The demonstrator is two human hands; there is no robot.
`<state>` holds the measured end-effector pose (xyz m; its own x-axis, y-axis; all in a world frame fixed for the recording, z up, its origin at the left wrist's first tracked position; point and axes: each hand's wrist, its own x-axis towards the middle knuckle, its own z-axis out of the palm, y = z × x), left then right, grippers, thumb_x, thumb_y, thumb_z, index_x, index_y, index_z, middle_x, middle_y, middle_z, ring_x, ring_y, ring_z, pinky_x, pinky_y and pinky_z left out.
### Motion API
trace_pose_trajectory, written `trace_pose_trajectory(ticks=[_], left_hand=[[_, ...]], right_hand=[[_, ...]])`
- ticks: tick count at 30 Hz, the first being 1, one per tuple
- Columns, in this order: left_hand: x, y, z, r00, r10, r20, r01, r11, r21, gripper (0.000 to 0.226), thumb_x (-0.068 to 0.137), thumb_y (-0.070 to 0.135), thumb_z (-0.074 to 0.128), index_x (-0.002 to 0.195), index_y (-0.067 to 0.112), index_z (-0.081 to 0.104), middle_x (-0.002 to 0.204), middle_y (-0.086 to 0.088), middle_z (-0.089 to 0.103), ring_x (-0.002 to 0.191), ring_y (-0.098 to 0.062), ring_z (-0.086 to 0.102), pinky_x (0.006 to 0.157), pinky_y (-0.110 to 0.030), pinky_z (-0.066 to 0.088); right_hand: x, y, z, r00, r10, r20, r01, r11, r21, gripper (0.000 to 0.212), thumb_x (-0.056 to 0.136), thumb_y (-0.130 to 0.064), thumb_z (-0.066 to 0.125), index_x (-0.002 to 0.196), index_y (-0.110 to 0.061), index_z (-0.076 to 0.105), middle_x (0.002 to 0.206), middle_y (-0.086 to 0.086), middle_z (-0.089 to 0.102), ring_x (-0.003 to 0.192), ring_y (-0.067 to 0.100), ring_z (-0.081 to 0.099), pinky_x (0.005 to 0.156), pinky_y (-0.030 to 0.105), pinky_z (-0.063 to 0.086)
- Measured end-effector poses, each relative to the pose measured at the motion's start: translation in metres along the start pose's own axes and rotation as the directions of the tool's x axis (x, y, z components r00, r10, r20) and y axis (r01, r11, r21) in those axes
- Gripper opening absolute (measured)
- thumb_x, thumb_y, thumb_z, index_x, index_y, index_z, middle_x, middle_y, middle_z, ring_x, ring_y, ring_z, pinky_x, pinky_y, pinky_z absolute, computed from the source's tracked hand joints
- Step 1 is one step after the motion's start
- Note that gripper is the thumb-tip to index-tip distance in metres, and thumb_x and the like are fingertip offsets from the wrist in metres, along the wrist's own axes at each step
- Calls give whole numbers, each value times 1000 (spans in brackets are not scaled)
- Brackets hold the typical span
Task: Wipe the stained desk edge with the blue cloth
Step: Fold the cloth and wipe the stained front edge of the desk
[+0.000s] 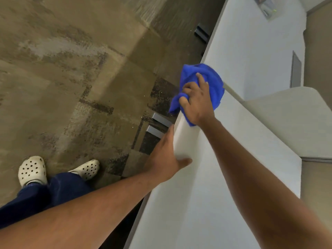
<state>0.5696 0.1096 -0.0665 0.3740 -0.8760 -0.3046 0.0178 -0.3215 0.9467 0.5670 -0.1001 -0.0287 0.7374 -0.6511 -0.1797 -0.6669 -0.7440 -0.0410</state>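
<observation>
Worn brown carpet tiles (71, 69) fill the left of the view, seen from above, with a white desk (206, 203) running along the right. The desk edge (181, 139) runs lengthwise away from the person, from lower middle toward upper right. A blue cloth (213, 83) lies bunched over that edge, partly hanging down its outer face. The right hand (197, 103) rests on top of the cloth, fingers curled and gripping it against the desk. The left hand (167, 159) is nearer the person, fingers straight and unclenched, palm flat against the side of the edge, holding nothing. The cloth lies directly under the right fingers, so wiping likely follows the edge's long line. No stain is clearly visible.
</observation>
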Motion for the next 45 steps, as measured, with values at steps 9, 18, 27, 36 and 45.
trace_pose_trajectory(ticks=[9,18,27,36,45], left_hand=[[2,11,-11,994,20,109,-33,992,122,119,75,45,90,163,24,12,159,4,42,139,-13,49,113,-35,47],[20,44,-70,923,-188,336,-11,860,510,119,73,77,73,165,24,18,167,3,37,149,-20,42,116,-38,40],[59,102,-79,995,-88,-44,98,917,386,44,90,39,79,121,11,67,110,-4,73,102,-21,69,93,-38,56],[94,111,-78,997,-70,6,60,885,462,21,85,22,86,102,11,81,87,-4,76,86,-23,72,76,-29,52],[151,138,-83,989,-21,145,-33,933,358,9,101,27,66,104,20,72,99,-1,75,95,-20,71,89,-47,61]], right_hand=[[-64,-17,23,991,35,-129,-18,991,131,50,99,-52,42,141,-31,58,161,-8,45,160,28,20,128,61,12],[-47,-9,20,883,465,-66,-444,872,204,85,96,-79,24,166,-33,9,176,-4,9,162,34,4,127,64,1],[-139,-41,34,820,571,-36,-546,800,250,93,92,-87,17,166,-33,2,177,-3,2,163,34,-2,127,64,0],[-136,-49,-4,745,664,66,-609,636,474,70,104,-65,28,163,-27,26,174,2,20,161,35,14,128,60,14],[-96,48,-39,862,502,-75,-393,754,527,52,103,-5,52,152,-23,50,163,-3,42,145,23,40,120,34,35]])
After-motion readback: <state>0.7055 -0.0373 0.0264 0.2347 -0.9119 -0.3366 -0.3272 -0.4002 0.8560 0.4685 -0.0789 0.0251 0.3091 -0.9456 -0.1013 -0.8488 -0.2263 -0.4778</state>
